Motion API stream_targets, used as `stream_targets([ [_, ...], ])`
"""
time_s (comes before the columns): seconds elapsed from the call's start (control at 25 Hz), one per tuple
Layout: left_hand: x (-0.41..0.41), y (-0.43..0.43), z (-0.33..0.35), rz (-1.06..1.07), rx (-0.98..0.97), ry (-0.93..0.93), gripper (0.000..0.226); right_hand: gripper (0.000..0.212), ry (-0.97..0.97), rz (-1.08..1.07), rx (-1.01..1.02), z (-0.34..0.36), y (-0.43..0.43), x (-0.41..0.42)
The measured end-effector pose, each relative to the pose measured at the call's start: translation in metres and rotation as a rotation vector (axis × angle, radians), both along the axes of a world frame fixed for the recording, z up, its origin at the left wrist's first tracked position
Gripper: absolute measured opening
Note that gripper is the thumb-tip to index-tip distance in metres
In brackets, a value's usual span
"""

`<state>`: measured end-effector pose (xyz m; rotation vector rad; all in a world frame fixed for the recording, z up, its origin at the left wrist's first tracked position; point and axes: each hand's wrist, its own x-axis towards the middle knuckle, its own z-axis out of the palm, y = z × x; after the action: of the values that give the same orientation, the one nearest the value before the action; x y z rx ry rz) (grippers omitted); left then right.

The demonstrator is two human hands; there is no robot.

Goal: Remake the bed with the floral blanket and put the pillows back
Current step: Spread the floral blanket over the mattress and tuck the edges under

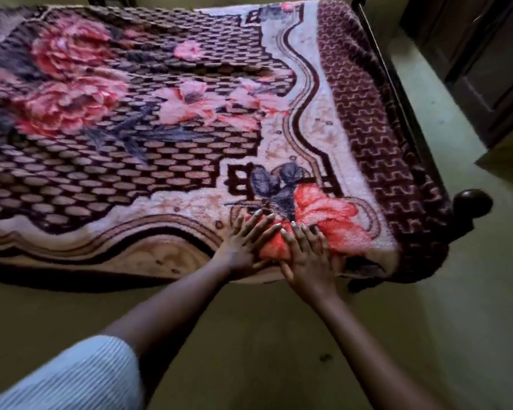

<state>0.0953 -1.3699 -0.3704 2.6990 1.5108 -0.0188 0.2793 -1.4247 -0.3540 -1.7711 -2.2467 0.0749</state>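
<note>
Head view: left hand (241, 246) and right hand (308, 261), fingers spread, apparently press floral blanket (148, 179).

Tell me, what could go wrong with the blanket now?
1. The blanket hangs low over the near side, close to the floor, so it could drag there or get stepped on.
2. The left hand and right hand only press flat on it, so pushing might bunch it into wrinkles rather than smooth it.
3. By the bedpost knob the corner looks rumpled; it may snag or slip off there.
</note>
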Motion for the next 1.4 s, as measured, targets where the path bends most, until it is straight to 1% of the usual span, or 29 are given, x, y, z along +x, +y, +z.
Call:
stream_targets([
  [0.04, 0.006, -0.014, 0.015, 0.041, -0.080, -0.054, 0.076, 0.066, 0.011, -0.008, -0.089, 0.014, -0.003, -0.004],
  [0.08, 0.014, -0.036, 0.036, 0.146, -0.254, -0.116, 0.073, 0.065, 0.027, -0.032, -0.294, 0.039, -0.012, -0.008],
  [0.12, 0.020, -0.058, 0.057, 0.265, -0.411, -0.243, 0.069, 0.060, 0.077, -0.033, -0.423, 0.054, -0.021, -0.013],
  [0.16, 0.019, -0.082, 0.078, 0.374, -0.518, -0.393, 0.062, 0.054, 0.127, -0.047, -0.516, 0.076, -0.033, -0.019],
  [0.2, 0.014, -0.103, 0.088, 0.475, -0.575, -0.540, 0.054, 0.049, 0.198, -0.063, -0.565, 0.088, -0.044, -0.023],
  [0.24, 0.003, -0.127, 0.099, 0.571, -0.614, -0.630, 0.046, 0.046, 0.232, -0.083, -0.638, 0.100, -0.057, -0.028],
  [0.32, -0.024, -0.177, 0.118, 0.756, -0.714, -0.712, 0.039, 0.042, 0.285, -0.070, -0.770, 0.122, -0.080, -0.035],
  [0.4, -0.045, -0.221, 0.139, 0.883, -0.757, -0.782, 0.037, 0.039, 0.303, 0.003, -0.866, 0.139, -0.103, -0.041],
  [0.48, -0.063, -0.259, 0.161, 1.039, -0.742, -0.870, 0.036, 0.037, 0.334, 0.063, -0.916, 0.158, -0.116, -0.047],
  [0.6, -0.086, -0.308, 0.185, 1.244, -0.655, -0.981, 0.036, 0.031, 0.400, 0.148, -0.986, 0.176, -0.129, -0.067],
  [0.72, -0.111, -0.356, 0.193, 1.436, -0.566, -1.034, 0.035, 0.027, 0.378, 0.289, -1.095, 0.189, -0.139, -0.111],
  [0.8, -0.132, -0.384, 0.195, 1.530, -0.529, -1.077, 0.035, 0.026, 0.299, 0.392, -1.163, 0.197, -0.144, -0.154],
  [0.88, -0.159, -0.411, 0.196, 1.643, -0.468, -1.126, 0.036, 0.027, 0.195, 0.537, -1.187, 0.199, -0.153, -0.204],
  [1.0, -0.205, -0.458, 0.187, 1.834, -0.415, -1.232, 0.037, 0.029, 0.000, 0.745, -1.152, 0.194, -0.170, -0.285],
  [1.08, -0.245, -0.488, 0.179, 1.932, -0.360, -1.304, 0.040, 0.030, -0.095, 0.853, -1.141, 0.186, -0.185, -0.344],
  [1.2, -0.323, -0.516, 0.177, 2.017, -0.321, -1.379, 0.048, 0.033, -0.148, 0.876, -1.152, 0.185, -0.204, -0.430],
  [1.28, -0.378, -0.519, 0.179, 2.008, -0.309, -1.384, 0.049, 0.033, -0.153, 0.880, -1.129, 0.190, -0.210, -0.483],
  [1.4, -0.472, -0.507, 0.182, 1.948, -0.265, -1.364, 0.048, 0.034, -0.118, 0.831, -1.080, 0.197, -0.205, -0.563],
])
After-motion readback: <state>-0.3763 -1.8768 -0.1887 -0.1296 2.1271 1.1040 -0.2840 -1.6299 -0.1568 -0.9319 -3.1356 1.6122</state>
